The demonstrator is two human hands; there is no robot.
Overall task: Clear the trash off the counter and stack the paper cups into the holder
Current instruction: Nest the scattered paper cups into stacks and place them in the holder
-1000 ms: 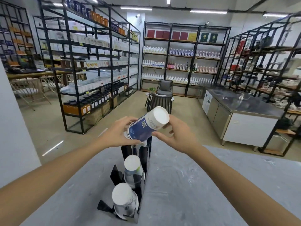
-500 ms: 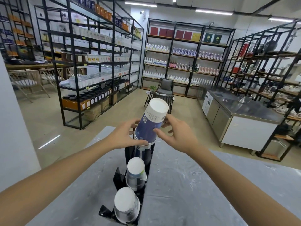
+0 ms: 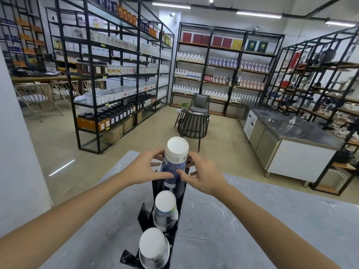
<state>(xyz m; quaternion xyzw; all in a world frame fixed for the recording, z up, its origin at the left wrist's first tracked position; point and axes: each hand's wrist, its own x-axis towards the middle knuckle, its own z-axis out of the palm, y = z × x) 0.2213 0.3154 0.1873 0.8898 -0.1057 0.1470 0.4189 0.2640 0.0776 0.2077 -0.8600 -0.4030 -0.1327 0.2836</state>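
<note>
We have both hands around a stack of upside-down paper cups (image 3: 174, 162) at the far slot of the black cup holder (image 3: 179, 202). The left hand (image 3: 147, 167) grips the stack's left side, thumb laid across the blue print near the bottom; the right hand (image 3: 202, 175) pinches it from the other side, thumb and fingers closed on the cup wall. The stack stands nearly upright, white base on top, and its lower end appears to sit over striped cups already in that slot (how far down it has seated we cannot tell, since our fingers cover the joint).

Two more stacks fill the nearer slots: the middle cups (image 3: 165, 208) and the near cups (image 3: 153, 247), both base up and leaning toward us. The grey tabletop (image 3: 252, 230) around the holder shows no trash from this angle, so the cup half of the job looks close to done.

What could go wrong from here, as we judge it:
- If we let go before the stack nests squarely, it could tip toward the far edge of the tabletop, which lies just beyond the holder, and fall to the floor.
- Pressing down off-axis could crush or wedge the thin paper rims, jamming the cups together.
- The holder is narrow and light-looking; a sideways shove from either hand might slide or rock it and disturb the other two stacks.
- Squeezing too hard could dent the cup walls.
</note>
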